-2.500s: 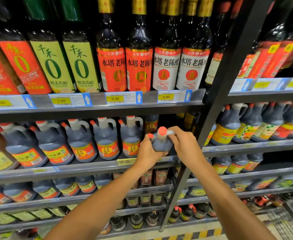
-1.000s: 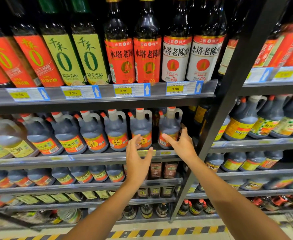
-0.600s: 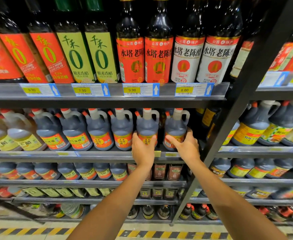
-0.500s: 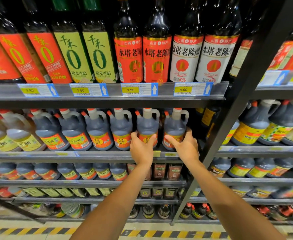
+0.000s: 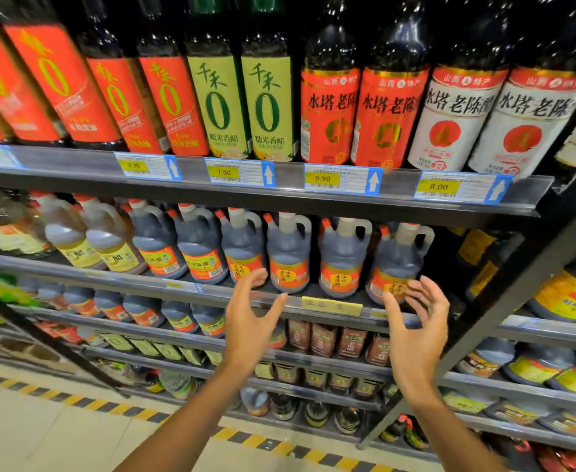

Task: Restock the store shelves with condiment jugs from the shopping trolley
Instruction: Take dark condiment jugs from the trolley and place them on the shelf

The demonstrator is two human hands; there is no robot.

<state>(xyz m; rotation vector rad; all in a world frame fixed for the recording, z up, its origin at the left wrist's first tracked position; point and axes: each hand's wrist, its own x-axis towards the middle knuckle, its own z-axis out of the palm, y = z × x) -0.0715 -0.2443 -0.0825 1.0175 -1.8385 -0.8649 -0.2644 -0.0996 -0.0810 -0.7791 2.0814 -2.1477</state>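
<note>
- left hand [image 5: 249, 327]: fingers spread and relaxed, holding nothing, raised just in front of the jug shelf [image 5: 330, 306]; its fingertips overlap the lower label of the third dark jug [image 5: 244, 248], contact cannot be confirmed.
- right hand [image 5: 416, 330]: fingers spread and loosely curved, holding nothing, in front of the same jug shelf edge; thumb and fingertips lie across the label base of the end jug [image 5: 399, 262].
- end jug: upright on the jug shelf, red cap, handle to the right, last in the row, next to the black upright post [image 5: 504, 311].
- row of dark jugs [image 5: 288, 253]: upright on the jug shelf, side by side to the left of the end jug, orange labels facing out.
- pale jugs [image 5: 107, 241]: on the jug shelf, further left of the dark row.
- yellow tag [image 5: 330, 305]: on the jug shelf front edge, between the two hands.
- tall bottles [image 5: 327, 97]: on the shelf above the jug shelf, red, green and white labels; price tags [image 5: 342, 180] along that edge.
- smaller jugs and packets [image 5: 327, 340]: on the shelves below the jug shelf.
- striped floor line [image 5: 252, 439]: below the jug shelf, at the foot of the unit.
</note>
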